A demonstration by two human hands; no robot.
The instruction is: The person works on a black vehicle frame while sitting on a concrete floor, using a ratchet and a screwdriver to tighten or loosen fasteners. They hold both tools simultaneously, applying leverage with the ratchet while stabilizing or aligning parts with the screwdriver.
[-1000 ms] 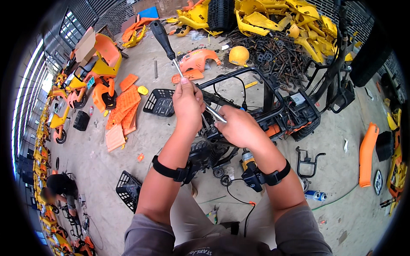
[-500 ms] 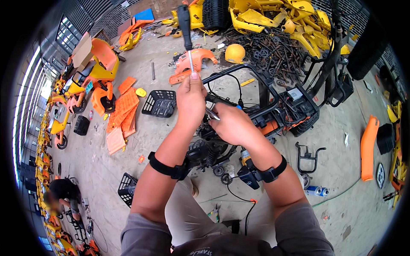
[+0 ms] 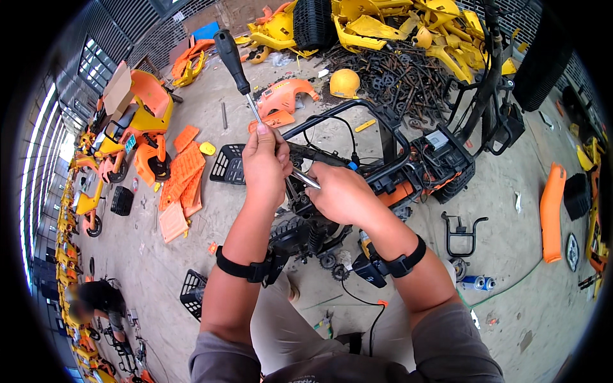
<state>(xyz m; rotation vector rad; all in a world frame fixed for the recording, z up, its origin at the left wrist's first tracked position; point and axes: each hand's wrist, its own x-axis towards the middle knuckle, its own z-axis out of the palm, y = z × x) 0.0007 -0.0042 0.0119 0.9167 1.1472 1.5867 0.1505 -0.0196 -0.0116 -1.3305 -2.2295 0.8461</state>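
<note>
My left hand [image 3: 265, 167] is closed around the shaft of a long screwdriver [image 3: 232, 60], its black handle pointing up and leaning left. My right hand [image 3: 345, 193] grips a silver metal rod [image 3: 305, 179] that reaches across to the fingers of my left hand; its full shape is hidden. Both hands are over the end of a stripped black bike frame [image 3: 396, 142], which lies on the floor with cables and a spring exposed. What the screwdriver's tip touches cannot be made out.
Beyond the frame are piled black metal parts [image 3: 396, 80] and yellow panels [image 3: 367, 29]. Orange panels [image 3: 185, 175] and a black basket [image 3: 228, 163] lie left. To the right are a black bracket [image 3: 460, 235], blue cans [image 3: 479, 282] and an orange panel [image 3: 552, 210]. A person [image 3: 99, 303] crouches far left.
The screwdriver's handle has tilted left from nearly upright. My left hand has shifted slightly left and down, showing more of the silver rod. My right hand keeps its grip.
</note>
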